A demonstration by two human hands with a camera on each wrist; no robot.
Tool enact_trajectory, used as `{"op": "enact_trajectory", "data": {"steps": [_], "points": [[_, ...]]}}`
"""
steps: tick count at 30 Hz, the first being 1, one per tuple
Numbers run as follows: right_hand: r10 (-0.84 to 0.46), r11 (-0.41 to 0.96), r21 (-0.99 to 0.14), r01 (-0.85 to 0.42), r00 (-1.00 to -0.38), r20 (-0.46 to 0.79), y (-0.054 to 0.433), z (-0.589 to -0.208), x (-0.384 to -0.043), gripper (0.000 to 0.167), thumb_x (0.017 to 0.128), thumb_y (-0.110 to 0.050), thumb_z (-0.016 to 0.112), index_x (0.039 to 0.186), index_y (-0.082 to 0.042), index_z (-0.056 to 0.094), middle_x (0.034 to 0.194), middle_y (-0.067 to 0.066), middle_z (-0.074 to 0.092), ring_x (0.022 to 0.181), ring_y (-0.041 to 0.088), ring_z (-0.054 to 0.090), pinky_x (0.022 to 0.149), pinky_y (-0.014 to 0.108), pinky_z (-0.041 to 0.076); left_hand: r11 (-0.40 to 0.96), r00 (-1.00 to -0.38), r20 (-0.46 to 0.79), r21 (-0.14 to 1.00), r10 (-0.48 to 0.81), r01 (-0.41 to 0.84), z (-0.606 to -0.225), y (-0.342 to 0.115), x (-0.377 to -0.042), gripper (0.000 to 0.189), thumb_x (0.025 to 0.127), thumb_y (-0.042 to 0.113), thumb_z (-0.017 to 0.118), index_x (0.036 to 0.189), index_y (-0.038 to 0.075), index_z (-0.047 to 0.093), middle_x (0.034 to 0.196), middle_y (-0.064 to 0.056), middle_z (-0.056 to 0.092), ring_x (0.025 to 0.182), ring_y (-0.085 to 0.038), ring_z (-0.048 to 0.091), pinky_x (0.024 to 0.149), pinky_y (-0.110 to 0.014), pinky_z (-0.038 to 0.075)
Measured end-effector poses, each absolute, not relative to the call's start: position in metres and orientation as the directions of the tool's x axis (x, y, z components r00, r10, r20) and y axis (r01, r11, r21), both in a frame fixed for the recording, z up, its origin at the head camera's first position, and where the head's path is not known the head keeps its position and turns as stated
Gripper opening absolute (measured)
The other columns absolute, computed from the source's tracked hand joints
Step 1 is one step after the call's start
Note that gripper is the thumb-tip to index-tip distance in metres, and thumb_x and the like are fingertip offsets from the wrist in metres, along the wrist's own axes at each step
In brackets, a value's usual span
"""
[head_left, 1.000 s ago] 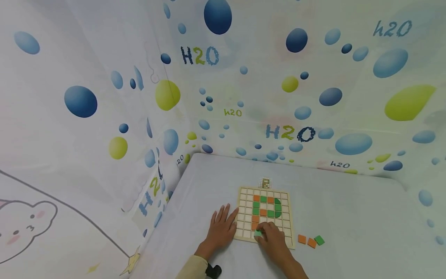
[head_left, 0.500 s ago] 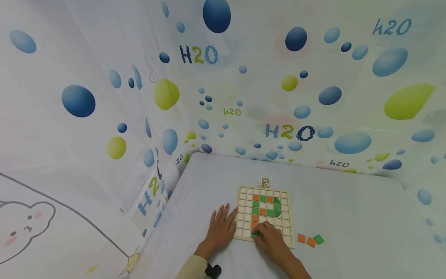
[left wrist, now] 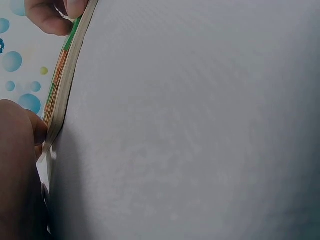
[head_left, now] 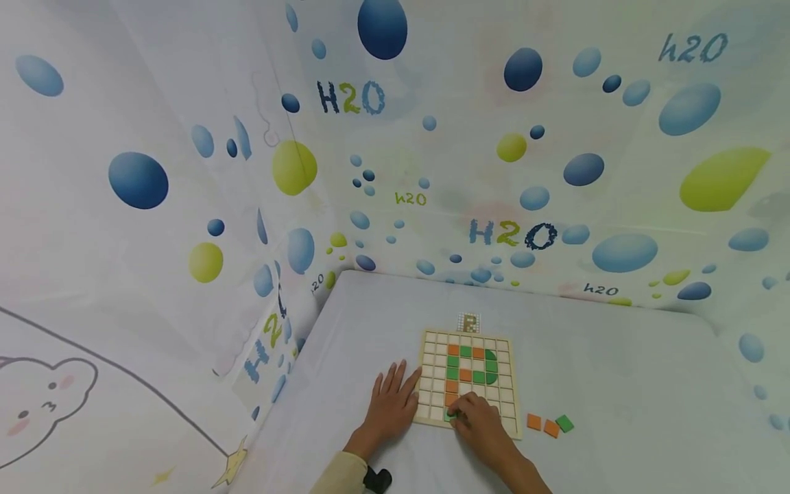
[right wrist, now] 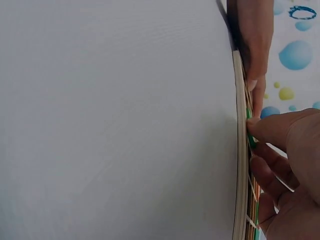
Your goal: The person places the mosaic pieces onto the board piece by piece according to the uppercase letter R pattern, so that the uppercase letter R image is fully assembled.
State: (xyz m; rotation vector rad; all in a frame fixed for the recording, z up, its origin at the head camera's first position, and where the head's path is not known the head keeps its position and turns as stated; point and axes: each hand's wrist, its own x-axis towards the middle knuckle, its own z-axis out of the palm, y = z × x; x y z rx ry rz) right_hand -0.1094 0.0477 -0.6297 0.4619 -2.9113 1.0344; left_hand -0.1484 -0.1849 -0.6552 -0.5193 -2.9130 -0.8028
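A wooden grid board (head_left: 433, 384) lies on the table, with orange and green tiles set in its squares in the shape of a letter P. At its bottom row, my right hand (head_left: 483, 427) pinches a green square tile (head_left: 450, 414) with thumb and fingertips, the tile down in its square. The right wrist view shows the thumb on this green tile (right wrist: 250, 131) from the side. My left hand (head_left: 391, 403) lies with fingers spread, touching the board's left edge. Seen edge-on in the left wrist view, the board (left wrist: 62, 100) runs between both hands.
To the right of the board lie loose tiles: an orange tile (head_left: 533, 422), another orange tile (head_left: 551, 429) and a green tile (head_left: 564, 423). A small pattern card (head_left: 469, 323) sits behind the board. A black object (head_left: 378, 479) is beside the left sleeve (head_left: 342, 473).
My right hand has shifted slightly left and lowered the green tile into the bottom-row square. The left hand keeps its place at the board's edge.
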Motion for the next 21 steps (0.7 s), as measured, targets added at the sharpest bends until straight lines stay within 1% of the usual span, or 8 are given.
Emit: {"op": "enact_trajectory", "data": {"steps": [6, 11, 13, 16, 19, 21], "points": [[-0.250, 0.735, -0.613, -0.291, -0.956, 0.154, 0.050, -0.635, -0.109, 0.021, 0.089, -0.012, 0.084, 0.090, -0.026, 0.070, 0.104, -0.015, 0.060, 0.094, 0.009, 0.057, 0.077, 0.033, 0.037, 0.809, -0.942, 0.151, 0.484, 0.298, 0.334, -0.654, -0.184, -0.149, 0.050, 0.111, 0.028, 0.045, 0.161, 0.023, 0.047, 0.169, -0.017, 0.036, 0.157, -0.044, 0.029, 0.121, -0.069, 0.020], [-0.242, 0.738, -0.608, -0.294, -0.956, 0.168, 0.052, -0.636, -0.108, 0.020, 0.087, -0.014, 0.086, 0.092, -0.027, 0.071, 0.101, -0.016, 0.059, 0.095, 0.008, 0.057, 0.076, 0.032, 0.037, 0.813, -0.943, 0.144, 0.477, 0.301, 0.333, -0.655, -0.184, -0.149, 0.050, 0.111, 0.028, 0.045, 0.161, 0.023, 0.046, 0.170, -0.017, 0.035, 0.157, -0.043, 0.028, 0.121, -0.068, 0.020], [-0.228, 0.745, -0.610, -0.270, -0.962, 0.148, 0.053, -0.636, -0.108, 0.018, 0.088, -0.016, 0.086, 0.092, -0.028, 0.072, 0.101, -0.016, 0.058, 0.097, 0.009, 0.058, 0.077, 0.032, 0.037, 0.817, -0.943, 0.122, 0.473, 0.308, 0.329, -0.651, -0.184, -0.149, 0.050, 0.111, 0.027, 0.044, 0.161, 0.022, 0.046, 0.170, -0.018, 0.035, 0.157, -0.044, 0.028, 0.122, -0.069, 0.020], [-0.187, 0.753, -0.626, -0.202, -0.978, 0.091, 0.059, -0.636, -0.108, 0.015, 0.090, -0.019, 0.084, 0.092, -0.029, 0.073, 0.101, -0.015, 0.058, 0.097, 0.010, 0.059, 0.080, 0.036, 0.039, 0.831, -0.946, 0.078, 0.459, 0.316, 0.315, -0.644, -0.184, -0.149, 0.051, 0.111, 0.026, 0.043, 0.162, 0.020, 0.045, 0.171, -0.017, 0.033, 0.158, -0.043, 0.027, 0.123, -0.068, 0.020], [-0.141, 0.752, -0.642, -0.150, -0.988, 0.065, 0.073, -0.639, -0.109, 0.013, 0.092, -0.020, 0.082, 0.092, -0.030, 0.074, 0.100, -0.015, 0.060, 0.099, 0.011, 0.061, 0.084, 0.041, 0.043, 0.833, -0.945, 0.065, 0.455, 0.320, 0.313, -0.640, -0.184, -0.148, 0.051, 0.111, 0.025, 0.042, 0.162, 0.019, 0.045, 0.171, -0.018, 0.032, 0.158, -0.043, 0.027, 0.123, -0.068, 0.020], [-0.108, 0.745, -0.657, -0.116, -0.993, 0.054, 0.084, -0.639, -0.108, 0.012, 0.094, -0.018, 0.080, 0.094, -0.028, 0.074, 0.100, -0.013, 0.062, 0.100, 0.013, 0.063, 0.086, 0.042, 0.045, 0.828, -0.944, 0.078, 0.462, 0.320, 0.319, -0.641, -0.184, -0.148, 0.050, 0.111, 0.024, 0.043, 0.161, 0.018, 0.046, 0.170, -0.019, 0.033, 0.157, -0.045, 0.028, 0.122, -0.069, 0.020]]}}
